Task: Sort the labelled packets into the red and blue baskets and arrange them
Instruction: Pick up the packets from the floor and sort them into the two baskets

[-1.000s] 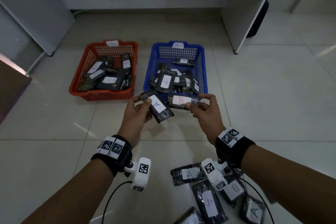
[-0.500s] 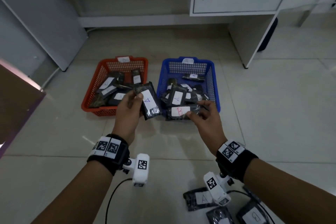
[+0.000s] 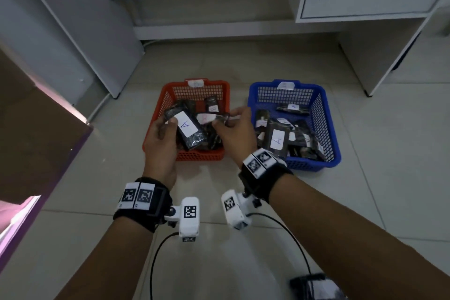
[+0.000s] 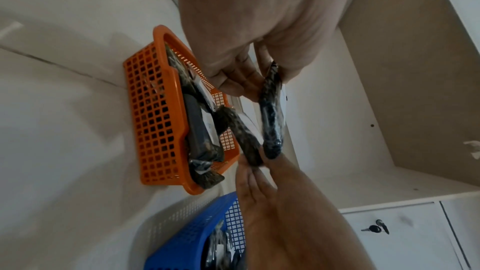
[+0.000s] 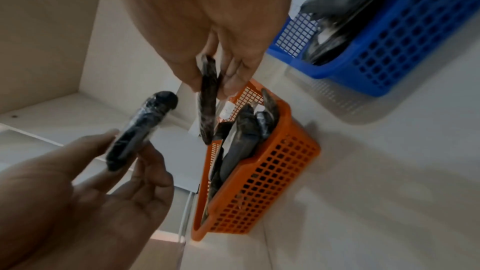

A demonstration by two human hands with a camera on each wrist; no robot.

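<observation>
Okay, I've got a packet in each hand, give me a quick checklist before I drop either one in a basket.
1. Left hand grips the A packet firmly: ok.
2. Right hand pinches the second packet: ok.
3. Second packet's label readable: cannot tell; it is blurred, with reddish writing.
4. A packet above its matching basket: not ok. It hangs over the red basket, while the A-labelled packets lie in the blue basket.
5. Room in the blue basket: ok, probably; bare mesh shows at its far end.
</observation>
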